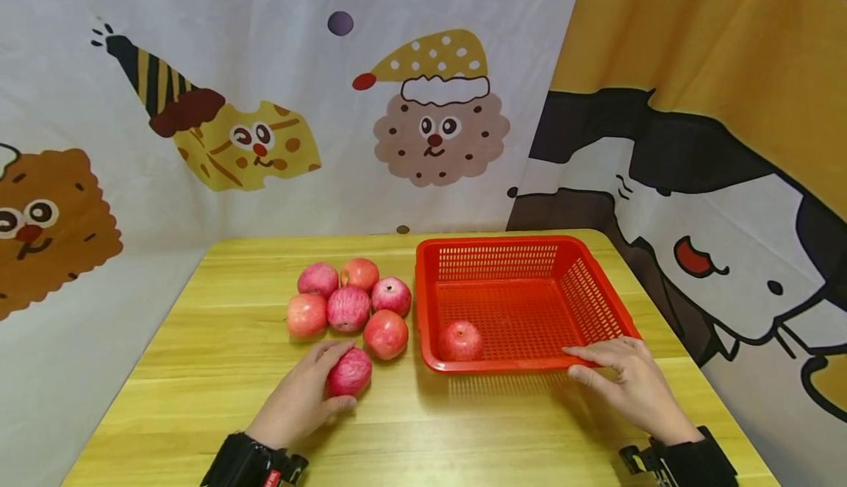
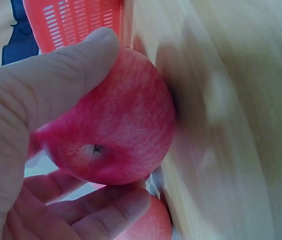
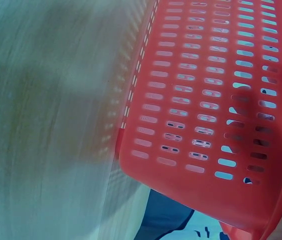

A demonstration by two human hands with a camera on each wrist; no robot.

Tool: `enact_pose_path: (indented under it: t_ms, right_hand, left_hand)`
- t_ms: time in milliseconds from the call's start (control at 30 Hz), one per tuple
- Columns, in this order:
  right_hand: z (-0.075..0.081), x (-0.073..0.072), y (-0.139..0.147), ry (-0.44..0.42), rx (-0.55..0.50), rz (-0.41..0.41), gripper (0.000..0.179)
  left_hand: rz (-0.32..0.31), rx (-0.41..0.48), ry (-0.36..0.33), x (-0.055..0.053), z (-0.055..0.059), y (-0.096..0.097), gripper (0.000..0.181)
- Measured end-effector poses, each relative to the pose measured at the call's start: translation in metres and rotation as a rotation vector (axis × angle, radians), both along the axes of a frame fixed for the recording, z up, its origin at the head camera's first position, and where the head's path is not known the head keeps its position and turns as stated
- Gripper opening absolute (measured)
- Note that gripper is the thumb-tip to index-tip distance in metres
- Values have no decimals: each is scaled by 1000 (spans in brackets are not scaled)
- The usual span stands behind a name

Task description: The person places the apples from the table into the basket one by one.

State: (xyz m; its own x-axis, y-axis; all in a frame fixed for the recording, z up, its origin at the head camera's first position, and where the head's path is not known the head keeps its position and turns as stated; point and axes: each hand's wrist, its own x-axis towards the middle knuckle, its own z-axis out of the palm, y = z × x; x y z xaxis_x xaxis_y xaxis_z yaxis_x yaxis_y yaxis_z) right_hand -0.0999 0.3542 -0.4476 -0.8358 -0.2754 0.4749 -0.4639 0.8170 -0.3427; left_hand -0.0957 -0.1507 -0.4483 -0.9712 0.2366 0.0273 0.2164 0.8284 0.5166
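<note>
My left hand (image 1: 301, 399) grips a red apple (image 1: 350, 371) near the front of the table, thumb on one side and fingers on the other. In the left wrist view the apple (image 2: 116, 120) shows its stem hollow and sits close to the wood. Just beyond that hand lies a cluster of several red apples (image 1: 348, 309). To the right stands a red plastic basket (image 1: 430, 362) with slotted walls, and one apple (image 1: 461, 340) lies in its front left corner. My right hand (image 1: 625, 380) holds the basket's front rim near the right corner, fingers over the edge and thumb outside.
Everything stands on a light wooden table (image 1: 198, 369). A printed curtain (image 1: 278, 31) with cartoon figures hangs behind the table and along its right side. The basket's back wall is near the table's far edge.
</note>
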Motion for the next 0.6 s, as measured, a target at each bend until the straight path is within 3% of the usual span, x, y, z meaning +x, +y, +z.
enact_pose_path:
  t_ms: [600]
  right_hand:
    - [0,1,-1,-11,1,-7,35]
  left_hand:
    - [-2,0,38,0,9,-1,83]
